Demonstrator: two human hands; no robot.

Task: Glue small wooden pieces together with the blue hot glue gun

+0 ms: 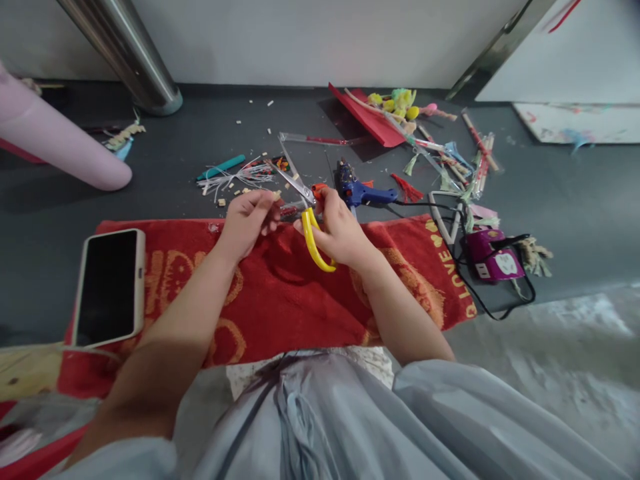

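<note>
My right hand (343,230) grips a pair of scissors (311,230) with a yellow loop and some orange at the handle. Their blades are spread apart and point up and to the left, away from me. Just left of them, my left hand (250,223) is closed in a pinch on a small pale piece (276,195), too small to name for certain. Beneath both hands lies a red towel (295,300) with orange lettering. Beyond the fingers are a bundle of thin white strands (240,177), a teal pen-like stick (223,167) and several tiny pale bits.
A blue glue gun (367,193) lies right of the scissors, its black cord running past a purple box (493,257). A phone (109,287) rests at the left. Red paper (370,120) and tasselled sticks (485,160) lie farther back. A metal post (135,53) stands back left.
</note>
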